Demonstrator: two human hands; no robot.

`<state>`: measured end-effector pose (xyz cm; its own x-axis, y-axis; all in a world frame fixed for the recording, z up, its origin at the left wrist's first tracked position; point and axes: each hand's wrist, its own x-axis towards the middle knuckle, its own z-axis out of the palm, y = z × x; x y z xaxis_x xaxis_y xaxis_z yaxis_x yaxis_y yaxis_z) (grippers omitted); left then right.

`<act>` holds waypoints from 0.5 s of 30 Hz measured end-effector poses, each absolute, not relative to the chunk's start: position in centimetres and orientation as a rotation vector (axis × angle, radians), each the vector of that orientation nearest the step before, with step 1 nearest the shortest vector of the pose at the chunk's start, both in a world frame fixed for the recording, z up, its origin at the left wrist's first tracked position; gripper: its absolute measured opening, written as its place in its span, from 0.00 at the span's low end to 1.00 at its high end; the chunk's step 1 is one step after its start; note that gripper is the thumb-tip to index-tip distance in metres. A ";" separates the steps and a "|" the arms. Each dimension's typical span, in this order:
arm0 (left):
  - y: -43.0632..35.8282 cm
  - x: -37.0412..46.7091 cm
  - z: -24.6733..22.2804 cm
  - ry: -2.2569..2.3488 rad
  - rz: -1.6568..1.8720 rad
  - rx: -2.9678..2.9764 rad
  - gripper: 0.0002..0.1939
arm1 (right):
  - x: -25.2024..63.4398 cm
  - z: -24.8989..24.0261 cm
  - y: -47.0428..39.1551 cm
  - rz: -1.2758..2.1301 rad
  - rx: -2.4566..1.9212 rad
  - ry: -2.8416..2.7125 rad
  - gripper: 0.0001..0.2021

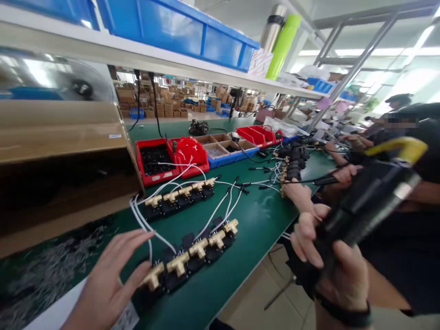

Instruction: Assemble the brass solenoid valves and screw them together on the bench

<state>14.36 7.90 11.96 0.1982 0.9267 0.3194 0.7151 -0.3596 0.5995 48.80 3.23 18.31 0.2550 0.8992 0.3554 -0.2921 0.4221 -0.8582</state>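
My left hand (112, 270) is over the near row of parts, fingers stretched out and apart. Its thumb lies close to the leftmost brass T-shaped fitting (154, 275), and I cannot tell whether they touch. That row is made of black units with brass fittings and white cables (220, 208). Behind it stands a second row of brass-fitted units (172, 197). At the right, my right hand (340, 270), with a dark band at the wrist, is closed round a black power tool (364, 206) with a yellow curved end. The tool is raised, tilted and blurred, away from the parts.
Red bins (156, 160) and a blue divided tray (220, 149) line the back of the green table (254, 229). A cardboard box (62, 137) stands left, beside scattered clippings (55, 270). Co-workers' hands (343, 174) reach in from the right. A shelf (137, 52) runs overhead.
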 end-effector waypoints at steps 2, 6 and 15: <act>8.3 17.6 13.3 1.249 0.723 2.345 0.17 | 49.0 17.4 0.3 0.934 -0.775 -0.964 0.25; 11.2 25.2 14.4 0.850 0.392 2.621 0.22 | 49.3 15.0 -1.9 0.940 -0.880 -0.986 0.22; 15.2 33.4 8.4 0.749 0.096 2.621 0.18 | 49.3 13.4 -2.8 1.439 -0.668 -1.087 0.34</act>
